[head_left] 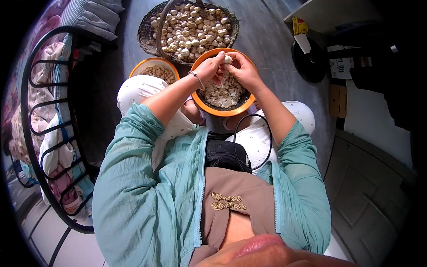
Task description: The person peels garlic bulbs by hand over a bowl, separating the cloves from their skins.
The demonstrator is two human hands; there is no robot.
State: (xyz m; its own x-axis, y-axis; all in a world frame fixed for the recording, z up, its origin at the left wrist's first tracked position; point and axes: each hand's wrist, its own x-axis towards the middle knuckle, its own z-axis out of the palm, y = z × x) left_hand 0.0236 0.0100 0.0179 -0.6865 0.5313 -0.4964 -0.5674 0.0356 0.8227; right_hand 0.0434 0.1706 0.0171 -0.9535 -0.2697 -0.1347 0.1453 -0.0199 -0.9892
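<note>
A pale garlic bulb (228,59) is pinched between the fingertips of both hands, above a large orange-rimmed bowl (209,109). My left hand (211,69), with a bracelet at the wrist, grips it from the left. My right hand (243,71) closes on it from the right, fingers curled. Below them, loose garlic skins (222,94) fill much of the bowl. To the left stands a smaller orange-rimmed bowl (137,67) holding what look like peeled cloves (159,72). Part of the bulb is hidden by the fingers.
Beyond the bowls, a wicker basket (146,34) with a handle is heaped with garlic bulbs (195,29). A black metal rack (27,120) with clothes stands on the left. On the right are a round black base (307,62) and a cardboard box (338,101).
</note>
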